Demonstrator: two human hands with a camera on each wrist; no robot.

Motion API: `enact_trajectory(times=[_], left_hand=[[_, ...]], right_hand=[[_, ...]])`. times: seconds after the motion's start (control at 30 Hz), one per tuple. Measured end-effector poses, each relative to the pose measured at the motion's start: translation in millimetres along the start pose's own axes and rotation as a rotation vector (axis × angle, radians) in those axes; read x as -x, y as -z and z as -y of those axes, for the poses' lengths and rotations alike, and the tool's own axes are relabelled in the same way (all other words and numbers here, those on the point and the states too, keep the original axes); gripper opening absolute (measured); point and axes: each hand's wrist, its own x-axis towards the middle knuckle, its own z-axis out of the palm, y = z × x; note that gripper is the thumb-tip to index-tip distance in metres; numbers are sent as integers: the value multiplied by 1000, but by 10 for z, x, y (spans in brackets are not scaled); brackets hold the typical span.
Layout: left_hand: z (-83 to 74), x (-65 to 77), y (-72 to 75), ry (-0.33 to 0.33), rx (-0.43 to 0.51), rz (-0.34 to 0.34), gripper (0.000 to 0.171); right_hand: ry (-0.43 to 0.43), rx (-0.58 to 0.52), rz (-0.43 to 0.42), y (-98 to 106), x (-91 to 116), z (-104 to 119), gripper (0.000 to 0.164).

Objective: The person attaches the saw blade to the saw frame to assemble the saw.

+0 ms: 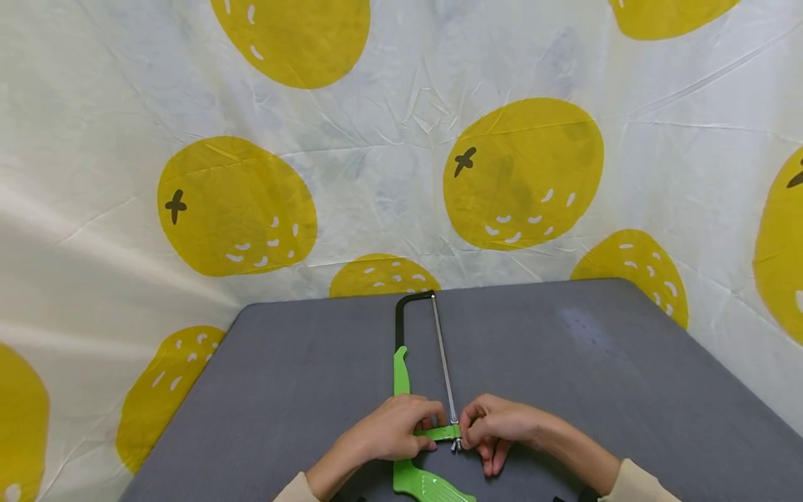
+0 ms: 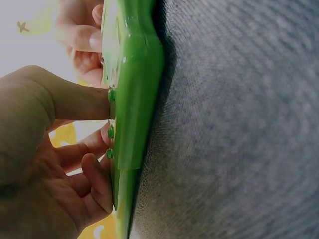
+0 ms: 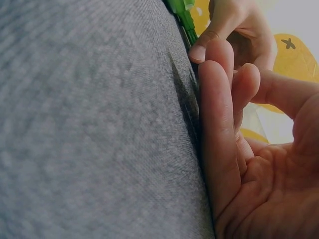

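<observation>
A hacksaw (image 1: 401, 380) lies flat on the grey table, its black bow at the far end and its green grip toward me. The thin blade (image 1: 442, 355) runs along the right side, down to a green crosspiece (image 1: 442, 434) with a metal wing nut (image 1: 456, 445) at its near end. My left hand (image 1: 396, 427) reaches over the green frame and holds the crosspiece between thumb and fingers. From the right, my right hand (image 1: 502, 423) pinches at the blade's near end with thumb and forefinger, its other fingers low by the tabletop. Its fingertips hide the exact spot held.
The grey cloth-covered table (image 1: 301, 362) spreads out on both sides of the saw. Behind it and along its sides hangs a white curtain (image 1: 376, 188) printed with large yellow fruits.
</observation>
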Motion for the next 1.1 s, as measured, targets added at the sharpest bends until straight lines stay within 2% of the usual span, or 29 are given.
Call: enact_trajectory(times=[0.3,0.6,0.83,0.93,1.1], left_hand=[[7,-8,-20,-53,-75,-58,23],[-45,-1,8,-40,-84,-41,23],[-26,-16,11,-120,-155,-87,22],[-20,-15,9,-108,-138,-81,23],[-23,-8,18,-33,-94,-35,25]], right_hand=[[20,14,-20,6,-6,-3,3],[16,-1,-11,0,-5,-15,4],[10,0,-15,8,-5,-10,5],[9,-1,-10,11,-4,-11,4],[4,-8,-2,18,-12,-15,4]])
